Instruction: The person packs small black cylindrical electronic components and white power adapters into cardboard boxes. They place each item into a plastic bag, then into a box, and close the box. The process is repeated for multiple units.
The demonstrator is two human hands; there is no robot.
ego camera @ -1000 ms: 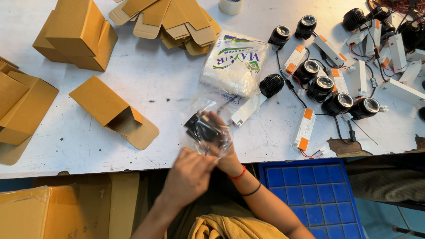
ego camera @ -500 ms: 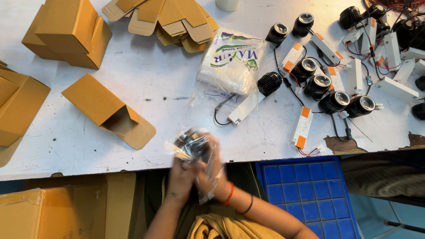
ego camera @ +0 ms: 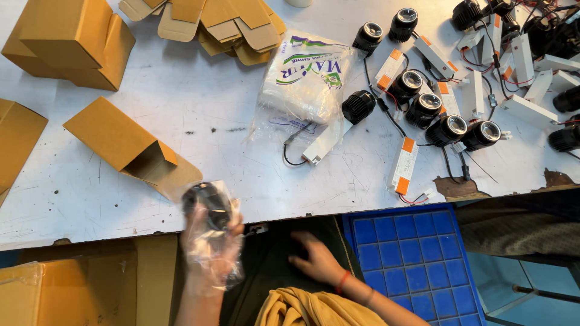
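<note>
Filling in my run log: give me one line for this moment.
left hand: holds bagged black lamp at table edge | right hand: empty, in lap | open carton: beside lamp

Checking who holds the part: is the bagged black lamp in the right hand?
No, the left hand grips the bagged black lamp at the table edge, while the right hand hangs empty below.

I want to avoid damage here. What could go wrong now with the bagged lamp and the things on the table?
The left hand alone holds the bagged black lamp at the table edge; the thin plastic might slip. The right hand is off it, in the lap. The open carton lies near the edge and could be knocked off.
</note>
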